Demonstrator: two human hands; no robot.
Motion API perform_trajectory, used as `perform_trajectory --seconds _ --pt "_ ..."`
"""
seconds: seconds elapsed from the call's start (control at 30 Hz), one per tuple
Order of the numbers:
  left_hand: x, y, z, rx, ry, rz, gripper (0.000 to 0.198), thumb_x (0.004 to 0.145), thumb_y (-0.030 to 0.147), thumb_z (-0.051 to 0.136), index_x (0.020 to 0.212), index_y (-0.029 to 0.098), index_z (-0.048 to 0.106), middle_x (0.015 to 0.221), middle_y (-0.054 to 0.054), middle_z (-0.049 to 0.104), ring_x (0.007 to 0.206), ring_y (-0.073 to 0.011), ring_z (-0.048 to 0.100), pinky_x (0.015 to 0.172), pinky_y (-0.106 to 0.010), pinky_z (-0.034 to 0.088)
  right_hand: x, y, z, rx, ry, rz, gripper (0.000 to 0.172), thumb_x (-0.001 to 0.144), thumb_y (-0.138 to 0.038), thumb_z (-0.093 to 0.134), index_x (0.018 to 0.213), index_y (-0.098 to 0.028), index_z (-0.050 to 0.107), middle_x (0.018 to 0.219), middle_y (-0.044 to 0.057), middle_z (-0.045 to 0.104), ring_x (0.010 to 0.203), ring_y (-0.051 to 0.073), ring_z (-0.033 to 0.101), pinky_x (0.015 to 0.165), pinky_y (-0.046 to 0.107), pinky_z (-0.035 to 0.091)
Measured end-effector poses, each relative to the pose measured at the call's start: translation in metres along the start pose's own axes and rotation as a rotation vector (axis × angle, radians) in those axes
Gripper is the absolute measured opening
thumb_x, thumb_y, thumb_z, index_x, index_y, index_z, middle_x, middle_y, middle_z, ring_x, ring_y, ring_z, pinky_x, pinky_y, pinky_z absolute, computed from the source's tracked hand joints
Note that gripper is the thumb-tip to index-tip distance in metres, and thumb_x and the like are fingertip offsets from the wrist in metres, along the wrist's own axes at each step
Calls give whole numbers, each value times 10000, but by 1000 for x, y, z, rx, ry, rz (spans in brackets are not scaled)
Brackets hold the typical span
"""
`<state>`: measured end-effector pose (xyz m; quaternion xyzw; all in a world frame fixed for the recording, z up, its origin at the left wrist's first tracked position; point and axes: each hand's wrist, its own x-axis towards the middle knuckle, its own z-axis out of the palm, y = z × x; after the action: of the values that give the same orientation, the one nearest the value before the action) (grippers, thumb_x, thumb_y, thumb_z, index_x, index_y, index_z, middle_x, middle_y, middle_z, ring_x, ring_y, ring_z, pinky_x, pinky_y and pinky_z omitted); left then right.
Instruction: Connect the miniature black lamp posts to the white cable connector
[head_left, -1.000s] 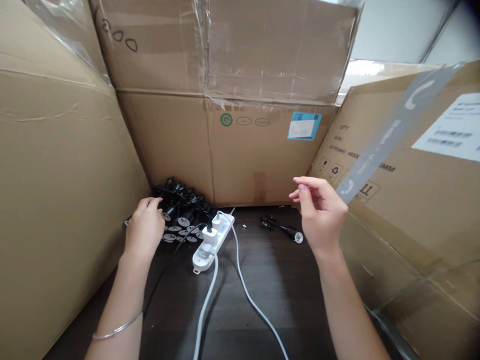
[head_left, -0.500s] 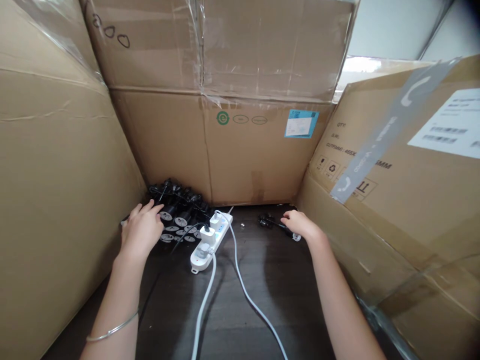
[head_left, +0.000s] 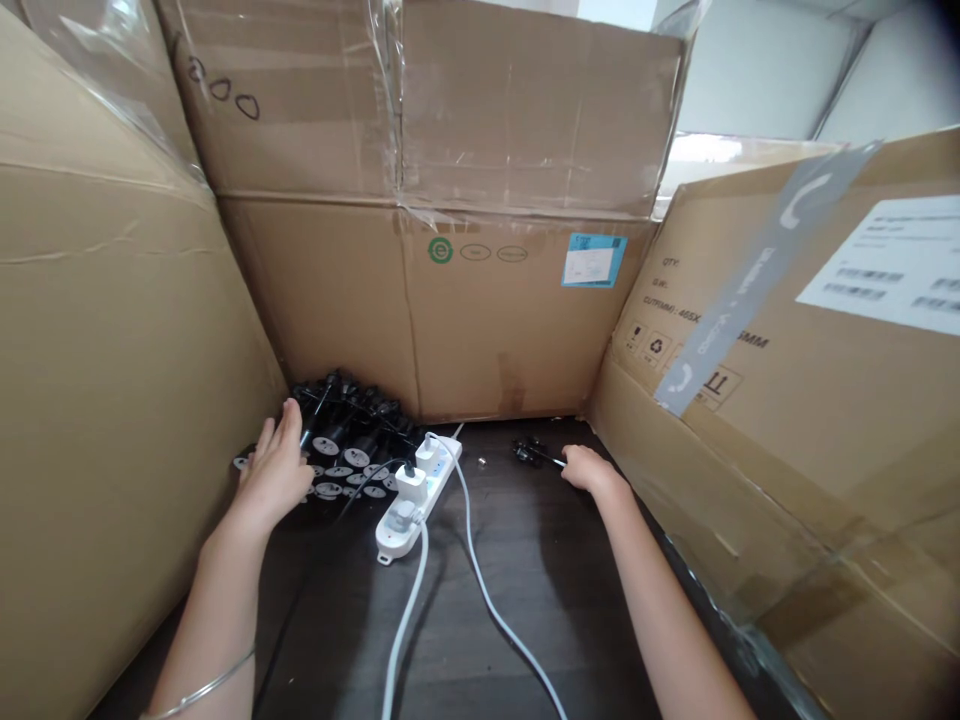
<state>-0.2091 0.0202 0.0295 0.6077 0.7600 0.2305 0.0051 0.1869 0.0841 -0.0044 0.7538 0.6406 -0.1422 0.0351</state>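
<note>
At far left on my remote feed stands a plain brown cardboard carton (head_left: pixel 112 350) with a smooth side wall. Next to it is my left hand (head_left: pixel 270 475), a silver metal bangle (head_left: pixel 199 692) at its wrist; its fingers are extended and raised, thumb apart, and I see nothing held. A second ago this hand lay flatter over the left edge of the pile of black cylindrical pieces with white round ends (head_left: pixel 356 410); I cannot tell whether it touches them now. To the pile's right, a white plastic power strip (head_left: pixel 441 475) lies obliquely, bearing a white block-shaped adapter (head_left: pixel 410 486); a small shiny metallic bit (head_left: pixel 482 463) rests farther right. Next comes the single black corded piece (head_left: pixel 531 452), lying apart from the pile on the dark wood-grained surface. My right hand (head_left: pixel 596 472), in mid-air a second ago, has come down with narrowed fingers over this piece's near end, hiding the white disc that showed earlier. I judge the piece to be within grasp, but the contact is hidden and I cannot tell whether it is gripped. At far right stands a printed brown carton sealed with grey tape (head_left: pixel 750 480).
</note>
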Motion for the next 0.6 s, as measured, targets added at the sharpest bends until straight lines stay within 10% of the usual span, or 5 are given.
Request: perform_trajectory --seconds 0.17,0.6 --pt "-2 3 3 69 55 -22 690 790 203 355 1449 163 158 1513 -24 100 1381 -317 -45 1096 -563 74 -1 1 4 16 -9 0 262 883 -257 550 1113 -133 552 1164 91 537 1051 222 531 886 433 447" --pt "-1 2 15 -35 175 51 828 798 221 452 1433 158 -76 1496 -126 -151 1332 -399 -162 1024 -660 34 -10 4 -21 605 72 -240 164 851 -200 578 984 -105 586 960 64 608 889 174 589 813 366 480"
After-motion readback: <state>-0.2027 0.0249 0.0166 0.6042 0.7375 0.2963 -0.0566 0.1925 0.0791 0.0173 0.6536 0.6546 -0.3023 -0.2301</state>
